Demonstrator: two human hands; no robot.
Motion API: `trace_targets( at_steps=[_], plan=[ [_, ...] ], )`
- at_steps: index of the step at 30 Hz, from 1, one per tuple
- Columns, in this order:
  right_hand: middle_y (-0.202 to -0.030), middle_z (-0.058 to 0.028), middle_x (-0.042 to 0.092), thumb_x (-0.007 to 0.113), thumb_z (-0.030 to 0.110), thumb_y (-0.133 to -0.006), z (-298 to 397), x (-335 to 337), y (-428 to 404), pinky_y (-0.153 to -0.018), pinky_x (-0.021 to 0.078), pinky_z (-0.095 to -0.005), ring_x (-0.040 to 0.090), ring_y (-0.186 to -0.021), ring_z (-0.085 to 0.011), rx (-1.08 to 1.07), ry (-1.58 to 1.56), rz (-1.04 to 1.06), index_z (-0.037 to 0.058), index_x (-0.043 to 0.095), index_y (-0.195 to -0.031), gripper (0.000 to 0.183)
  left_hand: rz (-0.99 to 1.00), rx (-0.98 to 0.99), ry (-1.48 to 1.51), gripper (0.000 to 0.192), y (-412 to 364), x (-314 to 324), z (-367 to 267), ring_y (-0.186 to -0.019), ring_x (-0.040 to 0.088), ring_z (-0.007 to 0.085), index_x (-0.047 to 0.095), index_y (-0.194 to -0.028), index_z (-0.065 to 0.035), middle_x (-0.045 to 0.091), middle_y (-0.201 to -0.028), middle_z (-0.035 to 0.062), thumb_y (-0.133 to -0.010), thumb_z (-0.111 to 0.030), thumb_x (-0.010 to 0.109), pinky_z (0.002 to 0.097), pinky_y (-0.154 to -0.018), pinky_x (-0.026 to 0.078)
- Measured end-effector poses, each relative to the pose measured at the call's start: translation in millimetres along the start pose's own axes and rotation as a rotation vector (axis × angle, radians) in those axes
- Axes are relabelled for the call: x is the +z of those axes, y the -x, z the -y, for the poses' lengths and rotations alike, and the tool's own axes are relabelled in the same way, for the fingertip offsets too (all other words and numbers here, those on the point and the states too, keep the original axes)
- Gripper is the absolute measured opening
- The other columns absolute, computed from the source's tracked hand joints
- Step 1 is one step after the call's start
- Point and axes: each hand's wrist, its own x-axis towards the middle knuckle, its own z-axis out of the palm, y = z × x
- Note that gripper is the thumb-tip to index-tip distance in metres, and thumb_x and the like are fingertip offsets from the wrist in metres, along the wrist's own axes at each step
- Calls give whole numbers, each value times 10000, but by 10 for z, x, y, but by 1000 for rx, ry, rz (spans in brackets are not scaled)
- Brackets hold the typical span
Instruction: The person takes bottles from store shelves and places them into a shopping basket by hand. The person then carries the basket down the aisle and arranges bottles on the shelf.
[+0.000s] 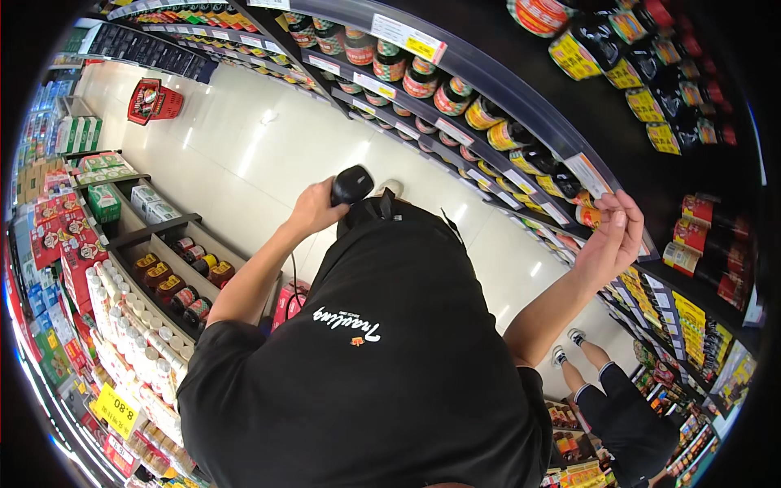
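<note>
My left hand [316,206] grips a black handheld barcode scanner [352,185] in front of my waist. A dark cable [295,274] hangs below that hand. My right hand [612,235] is raised to the front edge of a dark shelf [518,85] on the right. Its fingers are curled with the thumb near them, by the lower end of a price label [587,174]. Whether the fingertips pinch the label or the shelf strip cannot be told. An orange-labelled jar [587,216] stands just behind the fingers.
Jars [421,79] and dark bottles [576,52] line the right shelves. To the left, a low display [177,229] carries bottles and boxes. A red shopping basket [165,102] with goods sits on the pale tiled floor [244,140]. Another person [628,421] is behind me, lower right.
</note>
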Motion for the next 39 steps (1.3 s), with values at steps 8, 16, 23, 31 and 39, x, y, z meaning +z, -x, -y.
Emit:
trace_targets(
  at_steps=[8, 16, 23, 31, 39],
  plan=[
    [-1121, -191, 709, 546, 107, -1063, -244, 220, 41, -972, 530, -354, 676, -1029, -212, 97, 81, 35, -98, 605, -1272, 299, 451, 17, -89, 445, 512, -284, 1049, -899, 706, 435, 672, -1108, -47, 720, -862, 223, -697, -202, 748, 504, -812, 555],
    [-1103, -185, 711, 575, 96, -1045, -151, 23, 56, -959, 538, -352, 685, -1030, -219, 132, 120, 93, -100, 616, -1253, 289, 660, -160, 607, 707, 294, 179, 917, -819, 670, 237, 525, -1439, -136, 678, -1125, 125, -778, -24, 747, 371, -726, 561],
    [-1040, -100, 738, 646, 120, -1005, -110, -161, 324, -880, 541, -301, 696, -953, -170, 389, 268, 181, -8, 686, -1209, 244, 452, -483, 1015, 492, 334, 753, 513, -716, 616, 139, 555, -1288, -24, 674, -924, 76, -827, -91, 713, 266, -623, 513],
    [-906, -99, 726, 724, 223, -961, -1069, -206, 1242, -769, 548, -328, 695, -843, -179, 494, 242, 1295, 17, 684, -1080, 242, 252, -54, 763, 644, 476, 735, -1072, -789, 646, 139, 460, -1438, 10, 686, -968, 90, -826, -22, 661, 290, -703, 542],
    [-981, -119, 735, 711, 183, -900, -1510, -52, 1506, -809, 535, -333, 685, -885, -197, 599, -100, 1284, 2, 660, -1210, 362, 196, -74, 777, 601, 948, 944, -1427, -886, 680, 172, 491, -1402, 35, 701, -1001, 115, -818, 35, 633, 316, -736, 571]
  ],
)
